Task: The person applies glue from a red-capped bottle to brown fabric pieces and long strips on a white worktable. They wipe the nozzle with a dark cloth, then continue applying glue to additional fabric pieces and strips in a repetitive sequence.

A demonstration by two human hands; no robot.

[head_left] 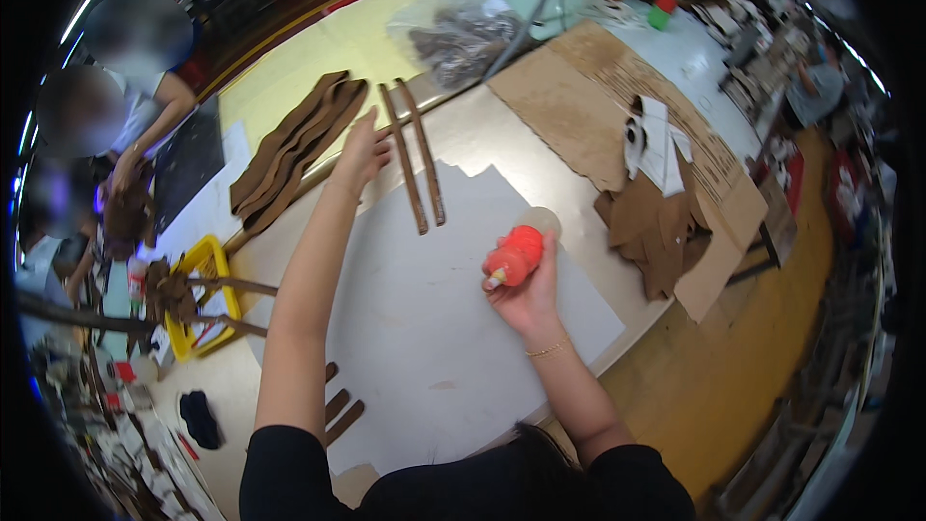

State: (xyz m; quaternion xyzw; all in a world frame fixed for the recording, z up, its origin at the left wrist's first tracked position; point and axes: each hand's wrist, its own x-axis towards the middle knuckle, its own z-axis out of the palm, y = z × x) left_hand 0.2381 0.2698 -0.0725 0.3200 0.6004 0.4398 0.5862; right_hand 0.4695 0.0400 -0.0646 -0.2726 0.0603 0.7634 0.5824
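My right hand (529,303) is wrapped round a squeeze bottle (516,253) with a bright orange-red body, a pale base and a small pale nozzle. The bottle is tilted, nozzle toward the lower left, above a large grey-white sheet (415,309). Further off, my left hand (365,150) is stretched out with its fingers apart, and nothing shows in it. It is between a pile of long brown strips (299,150) on its left and two narrow brown strips (415,154) on its right. Those two lie side by side, their near ends on the sheet.
Brown pieces with white parts (661,222) lie on flattened cardboard (569,96) at right. A yellow basket (217,330) with brown strips hanging out stands left, near a dark blue item (200,420). Behind is a clear plastic bag (458,43). Several people work at the far left.
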